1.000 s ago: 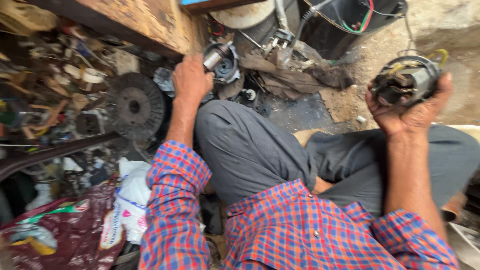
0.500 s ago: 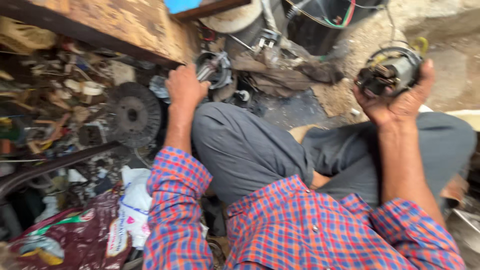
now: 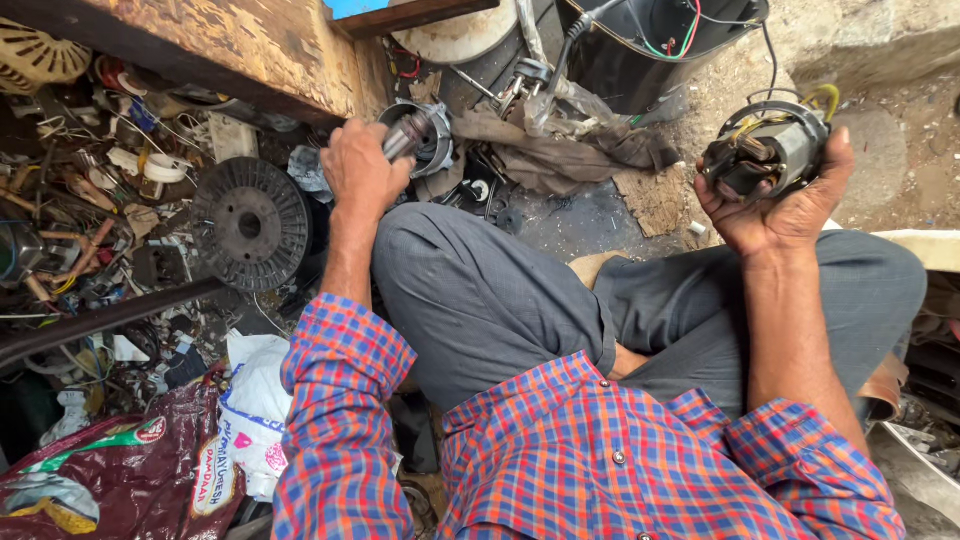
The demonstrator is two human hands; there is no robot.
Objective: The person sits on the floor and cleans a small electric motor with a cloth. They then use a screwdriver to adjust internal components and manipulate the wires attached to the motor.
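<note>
Seated on dirt floor (image 3: pixel 900 150) amid scrap. My left hand (image 3: pixel 362 172) grips closed around a metal rotor (image 3: pixel 405 135) near the wooden bench (image 3: pixel 230 45); my right hand (image 3: pixel 785 205) clasps a motor (image 3: pixel 770 150), raised.

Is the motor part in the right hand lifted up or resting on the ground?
Lifted up. The right hand grips the motor part from below, above the knee, clear of the ground.

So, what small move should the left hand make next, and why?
Probably bring the left hand, gripping a grey metal cylinder, toward the right hand. That hand holds up a motor stator with its opening exposed, and the two parts are far apart.
</note>
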